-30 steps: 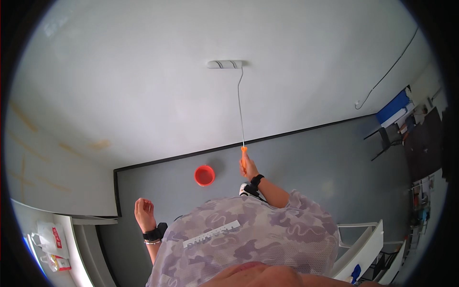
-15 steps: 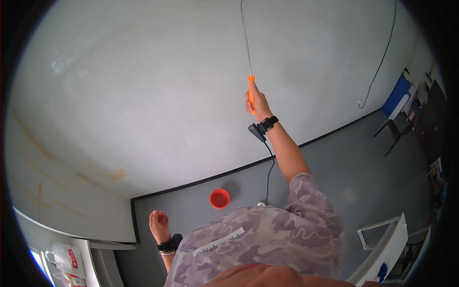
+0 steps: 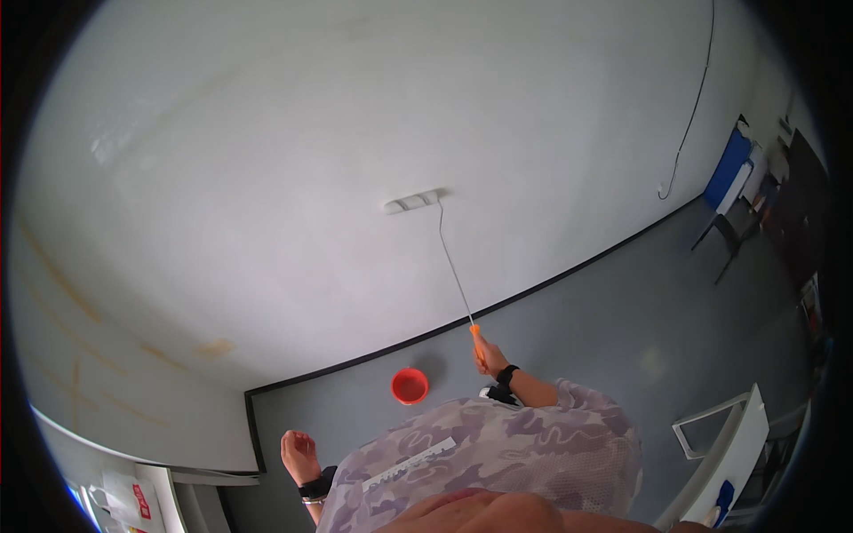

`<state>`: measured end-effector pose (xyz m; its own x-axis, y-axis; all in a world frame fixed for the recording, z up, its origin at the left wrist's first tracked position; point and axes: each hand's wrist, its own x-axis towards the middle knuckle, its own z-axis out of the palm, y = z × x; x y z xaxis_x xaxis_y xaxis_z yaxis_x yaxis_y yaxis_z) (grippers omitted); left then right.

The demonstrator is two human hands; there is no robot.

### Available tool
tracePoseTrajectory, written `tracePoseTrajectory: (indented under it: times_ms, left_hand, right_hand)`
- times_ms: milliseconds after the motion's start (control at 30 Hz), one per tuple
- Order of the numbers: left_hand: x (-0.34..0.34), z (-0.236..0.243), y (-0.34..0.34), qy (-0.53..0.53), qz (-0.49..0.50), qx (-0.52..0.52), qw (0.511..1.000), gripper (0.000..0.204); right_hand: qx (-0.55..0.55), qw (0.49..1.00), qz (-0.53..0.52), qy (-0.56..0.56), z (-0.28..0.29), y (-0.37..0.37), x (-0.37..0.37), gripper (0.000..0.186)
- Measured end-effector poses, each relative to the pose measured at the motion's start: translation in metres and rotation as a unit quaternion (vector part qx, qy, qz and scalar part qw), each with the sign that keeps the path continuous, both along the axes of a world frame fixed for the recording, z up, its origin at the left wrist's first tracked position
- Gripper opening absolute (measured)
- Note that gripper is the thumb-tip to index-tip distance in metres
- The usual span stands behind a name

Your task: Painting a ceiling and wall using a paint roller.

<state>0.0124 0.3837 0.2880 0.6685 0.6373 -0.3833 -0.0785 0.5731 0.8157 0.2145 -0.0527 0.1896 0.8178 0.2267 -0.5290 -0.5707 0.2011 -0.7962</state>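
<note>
My right hand (image 3: pixel 490 354) grips the orange handle (image 3: pixel 477 341) of a paint roller. Its long wire frame (image 3: pixel 453 264) runs up to a pale striped sleeve (image 3: pixel 410 201), which is against the white wall (image 3: pixel 284 178). My left hand (image 3: pixel 298 449) hangs low at my left side, fingers curled with nothing visible in them. A red bucket (image 3: pixel 410 385) stands on the grey floor below the roller, left of my right hand.
Yellowish marks (image 3: pixel 75 382) show on the left wall, above a white ledge with bags (image 3: pixel 129 496). At right are a hanging cable (image 3: pixel 693 115), blue board (image 3: pixel 724 169), dark chair (image 3: pixel 729 235), dark table (image 3: pixel 800 204) and white furniture (image 3: pixel 729 453). A dark skirting runs along the floor.
Half a second ago my right arm was raised, with the roller head out of view. It has come down, and the sleeve shows again, lower in view than one second ago.
</note>
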Motion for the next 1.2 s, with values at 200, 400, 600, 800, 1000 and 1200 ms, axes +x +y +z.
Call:
tracePoseTrajectory:
  times_ms: [200,400,600,800,1000,1200]
  left_hand:
    - [0.014,0.017,-0.001,-0.026,-0.02,0.051,0.998,0.009]
    - [0.011,0.024,-0.008,-0.039,-0.046,0.048,0.997,0.009]
    - [0.0,0.0,0.005,-0.029,-0.04,0.025,0.998,0.01]
    - [0.003,-0.017,-0.002,-0.022,-0.05,-0.013,0.998,0.011]
    - [0.026,0.011,-0.023,-0.029,-0.077,0.023,0.996,0.01]
    - [0.025,-0.002,-0.012,0.007,-0.099,0.049,0.994,0.01]
  right_hand:
    - [-0.057,0.996,-0.008,-0.069,0.023,-0.009,0.003,0.066]
    - [-0.053,0.966,-0.038,-0.25,0.148,0.012,0.106,0.055]
    - [0.024,0.934,-0.113,-0.338,0.269,0.032,0.181,0.058]
    - [0.034,0.962,-0.125,-0.242,0.208,-0.001,0.177,0.062]
    - [-0.087,0.982,-0.131,-0.107,0.058,-0.003,0.055,0.067]
    - [-0.02,0.996,-0.074,-0.04,0.017,-0.019,0.011,0.064]
